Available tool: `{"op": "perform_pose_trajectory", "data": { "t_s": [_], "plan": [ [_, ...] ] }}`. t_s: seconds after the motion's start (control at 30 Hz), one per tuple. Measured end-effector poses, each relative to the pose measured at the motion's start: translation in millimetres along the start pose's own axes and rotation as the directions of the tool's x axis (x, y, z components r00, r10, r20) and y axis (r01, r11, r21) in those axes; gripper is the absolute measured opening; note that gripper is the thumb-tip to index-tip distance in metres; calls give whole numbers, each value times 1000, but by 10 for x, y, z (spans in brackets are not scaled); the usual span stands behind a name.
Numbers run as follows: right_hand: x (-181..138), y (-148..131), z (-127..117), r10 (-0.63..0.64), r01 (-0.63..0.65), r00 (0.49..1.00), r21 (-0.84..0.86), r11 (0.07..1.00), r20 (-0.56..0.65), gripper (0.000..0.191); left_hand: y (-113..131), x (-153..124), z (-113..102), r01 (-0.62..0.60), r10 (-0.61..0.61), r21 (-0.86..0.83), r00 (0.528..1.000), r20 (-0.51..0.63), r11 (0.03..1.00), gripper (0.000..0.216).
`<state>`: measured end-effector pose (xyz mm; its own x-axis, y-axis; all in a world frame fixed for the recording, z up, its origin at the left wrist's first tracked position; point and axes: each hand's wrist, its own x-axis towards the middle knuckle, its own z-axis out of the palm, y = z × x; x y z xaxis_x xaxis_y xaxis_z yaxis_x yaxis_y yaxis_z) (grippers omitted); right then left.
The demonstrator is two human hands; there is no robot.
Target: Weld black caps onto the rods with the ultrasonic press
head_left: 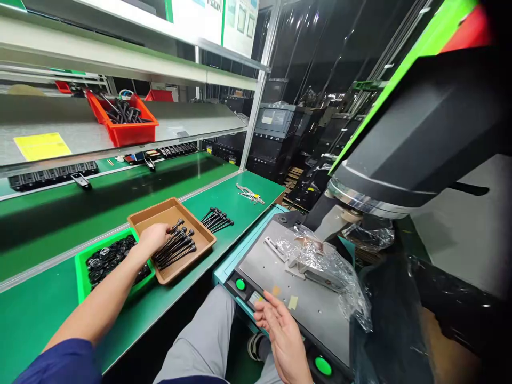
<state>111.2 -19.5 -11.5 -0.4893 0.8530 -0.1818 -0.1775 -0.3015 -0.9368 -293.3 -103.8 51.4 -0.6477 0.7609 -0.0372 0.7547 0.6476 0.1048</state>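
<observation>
My left hand [154,238] reaches into a brown tray [158,208], with its fingers closed around a black rod with a round knobbed end [178,224]. More black rods [182,248] of the same kind lie side by side in the tray, just right of the hand. Under my left forearm stands a green bin [82,266] full of small black round parts [106,261]. My right hand [284,336] hovers above the front edge of a grey machine plate [332,314]; its fingers are apart, slightly bent, and hold nothing.
More rods [217,220] lie on the green bench [200,266] behind the tray. Clear plastic wrap [332,261] covers a fixture on the machine plate, below a dark machine head [400,128]. Green buttons [323,366] line its front. A red bin [134,133] sits on the shelf.
</observation>
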Motion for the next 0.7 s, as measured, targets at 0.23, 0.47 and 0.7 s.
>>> {"op": "perform_pose_trajectory", "data": {
  "t_s": [0.23,0.47,0.7],
  "plan": [
    [-102,-68,-48,18,-14,993,37,999,-119,56,-162,315,338,-39,40,-36,999,19,999,10],
    [-80,100,-177,92,-73,977,103,992,-191,60,-251,236,390,-228,195,-161,961,-199,960,24],
    [-42,183,-227,162,-143,974,127,982,-156,62,-329,163,372,-273,228,-209,949,-217,939,27]
  ]
}}
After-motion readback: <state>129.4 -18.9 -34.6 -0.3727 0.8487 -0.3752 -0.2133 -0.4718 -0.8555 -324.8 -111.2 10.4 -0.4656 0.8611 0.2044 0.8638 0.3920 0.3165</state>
